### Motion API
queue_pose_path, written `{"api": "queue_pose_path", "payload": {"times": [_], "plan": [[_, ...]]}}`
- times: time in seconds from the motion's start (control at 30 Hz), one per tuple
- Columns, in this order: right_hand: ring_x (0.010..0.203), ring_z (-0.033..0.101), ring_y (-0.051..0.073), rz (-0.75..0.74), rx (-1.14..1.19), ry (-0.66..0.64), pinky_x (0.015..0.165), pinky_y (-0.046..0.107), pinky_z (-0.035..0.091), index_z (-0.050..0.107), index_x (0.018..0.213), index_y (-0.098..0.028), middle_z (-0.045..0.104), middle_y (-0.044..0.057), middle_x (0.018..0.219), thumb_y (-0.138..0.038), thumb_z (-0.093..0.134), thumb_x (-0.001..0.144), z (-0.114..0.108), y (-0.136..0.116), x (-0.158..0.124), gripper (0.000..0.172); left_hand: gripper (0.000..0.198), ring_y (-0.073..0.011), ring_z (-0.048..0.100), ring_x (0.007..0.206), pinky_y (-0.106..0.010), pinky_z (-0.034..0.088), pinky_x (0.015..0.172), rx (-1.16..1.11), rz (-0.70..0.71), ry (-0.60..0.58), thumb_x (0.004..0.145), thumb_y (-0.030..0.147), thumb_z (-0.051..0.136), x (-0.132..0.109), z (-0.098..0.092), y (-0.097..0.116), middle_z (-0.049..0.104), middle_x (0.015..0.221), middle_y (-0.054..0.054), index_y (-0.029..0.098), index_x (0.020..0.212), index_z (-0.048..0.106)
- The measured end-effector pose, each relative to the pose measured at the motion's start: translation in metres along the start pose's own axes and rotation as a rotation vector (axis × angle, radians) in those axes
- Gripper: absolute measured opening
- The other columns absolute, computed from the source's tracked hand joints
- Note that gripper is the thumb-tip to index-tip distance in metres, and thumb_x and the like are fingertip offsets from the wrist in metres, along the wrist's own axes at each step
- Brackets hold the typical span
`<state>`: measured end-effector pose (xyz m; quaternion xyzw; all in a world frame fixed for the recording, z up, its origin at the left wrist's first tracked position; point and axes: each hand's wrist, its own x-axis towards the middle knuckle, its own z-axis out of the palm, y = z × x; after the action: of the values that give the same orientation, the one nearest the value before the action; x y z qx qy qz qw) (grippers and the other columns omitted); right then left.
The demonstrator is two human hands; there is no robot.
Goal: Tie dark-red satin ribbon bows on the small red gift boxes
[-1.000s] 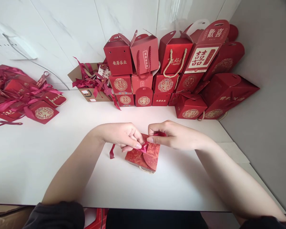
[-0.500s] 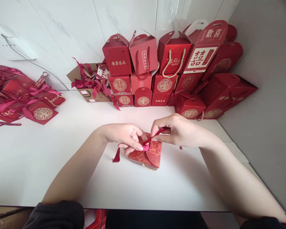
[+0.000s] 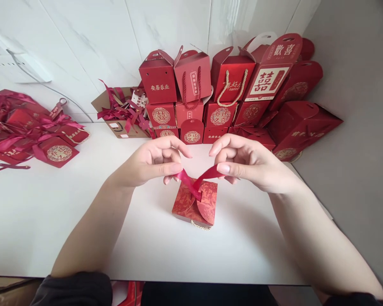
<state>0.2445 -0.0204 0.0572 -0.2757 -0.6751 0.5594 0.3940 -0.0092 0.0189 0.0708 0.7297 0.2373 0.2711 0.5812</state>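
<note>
A small red patterned box [image 3: 207, 203] with a gold cord at its front sits on the white table. A crimson ribbon [image 3: 191, 185] passes through the slots in its lid, and its two ends rise in a V. My left hand [image 3: 158, 163] pinches one end between thumb and fingers, above and left of the box. My right hand [image 3: 242, 163] grips the other end, above and right of it. Both index fingers are raised off the ribbon.
Stacked red gift boxes [image 3: 158, 80] stand along the tiled wall. A brown carton [image 3: 127, 128] full of ribbons is left of them. Ribboned red boxes [image 3: 55, 151] are heaped at the far left. A grey wall [image 3: 354, 170] rises on the right.
Both hands have risen off the lid and drawn apart, each with a ribbon end. The ribbon, earlier bunched under the fingers, now stretches upward from the lid.
</note>
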Motion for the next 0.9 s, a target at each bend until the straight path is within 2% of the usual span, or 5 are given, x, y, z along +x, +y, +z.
{"api": "queue_pose_path", "payload": {"times": [0.17, 0.4, 0.53, 0.63, 0.9], "plan": [[0.058, 0.047, 0.008, 0.01, -0.092, 0.035, 0.054, 0.021, 0.041, 0.06, 0.107, -0.02, 0.056, -0.004, 0.073, -0.035, 0.073, 0.08, 0.016, -0.002, 0.002, 0.033, 0.021, -0.0116, 0.064, 0.067, -0.022, 0.051, 0.062, 0.042, 0.223, 0.091, 0.084, 0.018, 0.067, -0.002, 0.021, 0.007, 0.069, 0.078, -0.003, 0.019, 0.104, 0.062], [0.063, 0.046, 0.01, -0.02, -0.261, -0.107, 0.058, 0.023, 0.04, 0.068, 0.083, -0.014, 0.058, 0.0, 0.071, -0.044, 0.06, 0.09, 0.021, -0.021, 0.01, 0.031, 0.036, -0.0152, 0.061, 0.089, -0.025, 0.052, 0.074, 0.214, 0.177, 0.189, 0.083, 0.033, 0.069, 0.008, 0.012, 0.019, 0.064, 0.114, -0.01, 0.021, 0.116, 0.06], [0.055, 0.043, 0.008, -0.077, -0.245, -0.105, 0.051, 0.022, 0.036, 0.07, 0.08, -0.016, 0.056, -0.002, 0.063, -0.045, 0.063, 0.087, 0.011, -0.037, 0.016, 0.031, 0.043, -0.0126, 0.06, 0.068, -0.024, 0.05, 0.06, 0.144, -0.126, -0.331, 0.077, 0.044, 0.072, 0.027, -0.007, 0.008, 0.069, 0.092, -0.006, 0.02, 0.112, 0.065], [0.053, 0.044, 0.008, -0.142, -0.197, -0.095, 0.051, 0.023, 0.038, 0.071, 0.077, -0.017, 0.057, -0.002, 0.062, -0.043, 0.066, 0.086, 0.007, -0.042, 0.019, 0.027, 0.034, -0.0136, 0.061, 0.065, -0.024, 0.049, 0.059, 0.111, -0.221, -0.546, 0.069, 0.042, 0.079, 0.039, -0.008, -0.002, 0.069, 0.081, -0.005, 0.018, 0.091, 0.07], [0.047, 0.04, 0.007, -0.207, -0.081, 0.121, 0.04, 0.022, 0.029, 0.074, 0.082, -0.019, 0.054, -0.001, 0.059, -0.037, 0.062, 0.09, -0.014, -0.041, 0.013, 0.023, 0.028, -0.0062, 0.043, 0.038, -0.021, 0.032, 0.038, -0.047, -0.169, -0.251, 0.07, 0.041, 0.078, 0.025, 0.0, 0.018, 0.055, 0.049, 0.001, 0.015, 0.075, 0.07]]}}
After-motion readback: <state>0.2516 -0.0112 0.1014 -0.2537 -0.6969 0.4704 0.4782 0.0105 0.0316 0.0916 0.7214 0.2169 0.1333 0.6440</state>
